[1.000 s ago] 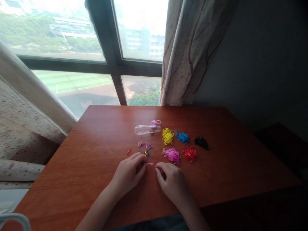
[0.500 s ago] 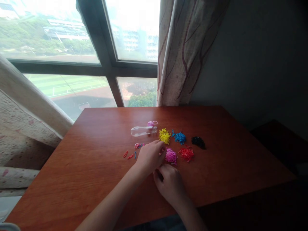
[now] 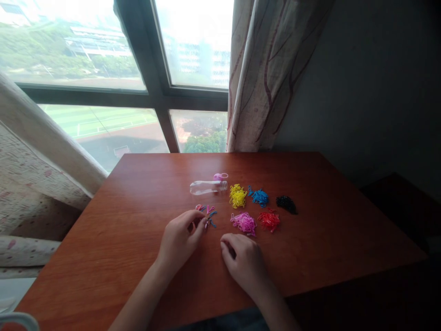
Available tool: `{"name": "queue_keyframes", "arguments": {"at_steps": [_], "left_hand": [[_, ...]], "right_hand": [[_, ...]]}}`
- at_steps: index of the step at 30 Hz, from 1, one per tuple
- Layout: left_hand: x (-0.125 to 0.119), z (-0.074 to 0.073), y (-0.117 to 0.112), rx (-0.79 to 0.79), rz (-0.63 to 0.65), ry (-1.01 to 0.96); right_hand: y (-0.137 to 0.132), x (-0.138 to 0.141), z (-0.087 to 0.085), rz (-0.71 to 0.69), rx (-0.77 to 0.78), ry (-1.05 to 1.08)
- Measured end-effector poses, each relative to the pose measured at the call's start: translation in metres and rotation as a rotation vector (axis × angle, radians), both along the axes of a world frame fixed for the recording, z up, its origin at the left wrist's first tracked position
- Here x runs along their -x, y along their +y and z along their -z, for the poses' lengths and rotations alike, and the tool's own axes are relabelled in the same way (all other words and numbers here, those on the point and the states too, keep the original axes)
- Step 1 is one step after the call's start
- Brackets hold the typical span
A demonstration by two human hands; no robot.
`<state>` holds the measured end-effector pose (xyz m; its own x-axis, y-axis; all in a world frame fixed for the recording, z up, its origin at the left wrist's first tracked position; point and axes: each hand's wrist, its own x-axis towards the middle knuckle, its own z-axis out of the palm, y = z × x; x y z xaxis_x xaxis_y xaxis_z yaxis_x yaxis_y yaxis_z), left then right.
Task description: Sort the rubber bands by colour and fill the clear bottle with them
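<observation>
My left hand rests on the wooden table, its fingertips pinched together at the near edge of a small mixed cluster of coloured rubber bands. It appears to pinch one small band from that cluster. My right hand lies beside it with the fingers curled under, just in front of the pink pile. What its fingers hold, if anything, is hidden. Sorted piles lie beyond: red, yellow, blue and black.
A clear plastic bottle lies on its side behind the mixed bands, with a pink cap just behind it. A window and curtain stand past the table's far edge. A dark wall is at the right.
My left hand reached right to the pink pile half a second ago and has come back left to the mixed cluster. My right hand has stayed in place.
</observation>
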<state>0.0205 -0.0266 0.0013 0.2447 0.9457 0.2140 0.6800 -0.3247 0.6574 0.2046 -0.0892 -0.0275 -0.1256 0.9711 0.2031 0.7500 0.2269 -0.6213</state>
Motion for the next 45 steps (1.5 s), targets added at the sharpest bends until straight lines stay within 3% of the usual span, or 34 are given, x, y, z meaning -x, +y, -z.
{"name": "queue_keyframes", "arguments": {"at_steps": [6, 10, 18, 29, 34, 40, 45], "left_hand": [[0.013, 0.016, -0.015, 0.025, -0.004, 0.042], [0.009, 0.016, -0.015, 0.018, 0.003, 0.121], [0.01, 0.017, -0.017, 0.037, 0.007, 0.157], [0.009, 0.014, -0.018, 0.033, -0.009, 0.18], [0.009, 0.014, -0.018, 0.051, 0.007, 0.188], [0.009, 0.014, -0.018, 0.059, 0.012, 0.191], [0.01, 0.014, -0.019, 0.059, 0.015, 0.191]], "right_hand": [[0.002, 0.007, 0.003, 0.071, -0.029, -0.065], [0.008, 0.019, 0.005, 0.16, -0.05, -0.112], [0.028, 0.041, 0.001, 0.209, -0.003, -0.264], [0.002, 0.029, 0.001, 0.187, -0.038, 0.023], [0.006, -0.009, -0.016, 0.254, -0.103, 0.051], [0.053, -0.089, -0.028, 0.351, -0.12, -0.094], [0.086, -0.123, -0.025, 0.398, -0.108, -0.179]]}}
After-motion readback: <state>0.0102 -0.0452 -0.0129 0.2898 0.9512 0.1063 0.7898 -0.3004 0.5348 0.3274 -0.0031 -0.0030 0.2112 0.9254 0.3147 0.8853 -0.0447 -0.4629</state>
